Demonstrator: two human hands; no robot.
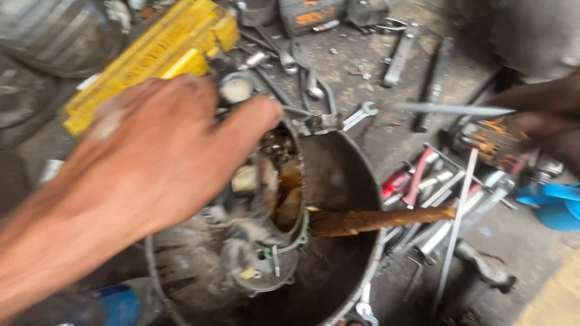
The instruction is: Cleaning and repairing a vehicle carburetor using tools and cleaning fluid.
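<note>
Your left hand (151, 163) clamps a grimy engine part (272, 211) over the dark metal basin (362, 181); your right hand (544, 121), grip blurred, seemingly holds a brush (386, 220). Scrubbing looks underway; keep it tilted steady.

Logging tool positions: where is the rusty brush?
In the head view, right of centre: the rusty brush crosses the round basin's rim, bristles meeting the greasy engine part.

A long yellow box (151, 57) lies tilted in the upper left of the frame; a dark case with an orange label (311, 15) sits at top centre.
</note>
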